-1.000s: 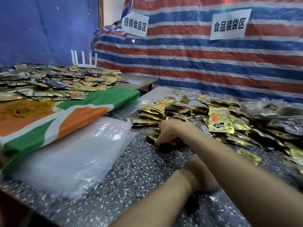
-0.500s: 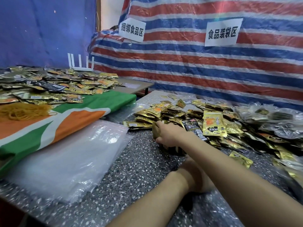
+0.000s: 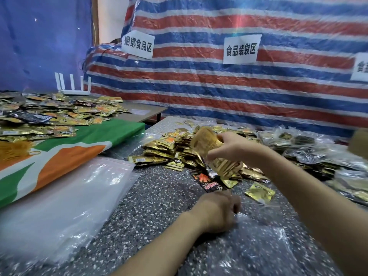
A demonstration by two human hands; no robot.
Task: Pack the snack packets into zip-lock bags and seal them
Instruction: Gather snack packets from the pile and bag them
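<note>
The right hand (image 3: 227, 148) has risen off the heap since half a second ago, when it lay low among the packets, and it now hangs in the air above the speckled surface (image 3: 159, 200). Its fingers are clamped round a fat bundle of gold snack packets (image 3: 229, 168), which fan out above and below the fist and are blurred. The left hand (image 3: 219, 210) has stayed low and close to the person, fingers curled, and seems to pinch the near-left edge of a clear zip-lock bag (image 3: 262, 242) lying flat on the surface; whether the mouth is already held open is hard to tell through the glare.

The bundle sits beyond and above the left hand, with the loose pile (image 3: 171, 148) just behind it. The bag stretches from the left hand toward the person's right, so the load probably has to travel down and back toward the body to reach the opening. The right hand is the carrier; the left is the nearer one to the bag. A stack of empty bags (image 3: 69, 196) lies well apart on the left.
</note>
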